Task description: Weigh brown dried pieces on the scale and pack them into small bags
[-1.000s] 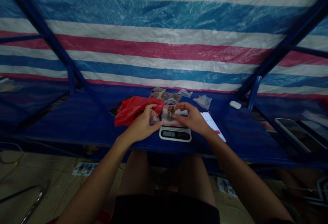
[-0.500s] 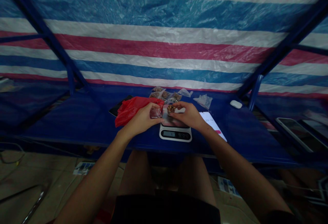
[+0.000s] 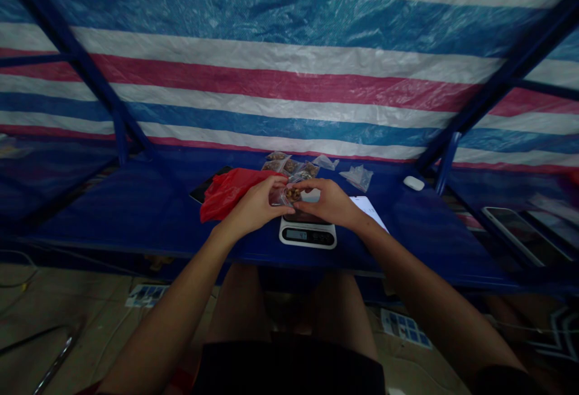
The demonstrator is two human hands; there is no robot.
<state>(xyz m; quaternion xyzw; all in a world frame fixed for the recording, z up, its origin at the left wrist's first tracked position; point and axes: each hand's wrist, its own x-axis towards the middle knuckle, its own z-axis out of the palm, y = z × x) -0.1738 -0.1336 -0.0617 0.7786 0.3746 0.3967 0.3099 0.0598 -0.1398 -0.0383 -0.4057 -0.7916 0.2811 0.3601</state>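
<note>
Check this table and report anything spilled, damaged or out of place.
Nothing stands out. The brown pieces sit together at the right hand, with no spill visible, though that hand hides part of the scale. The red bag is rumpled but shows no tear.

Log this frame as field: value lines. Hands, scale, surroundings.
left hand: holds clear plastic bag
right hand: holds small cup of brown pieces, at the bag; contact unclear
digital scale: display lit, digits hard to read
left of scale: red plastic bag
behind scale: filled small bags
right of scale: lit phone, small white case
</note>
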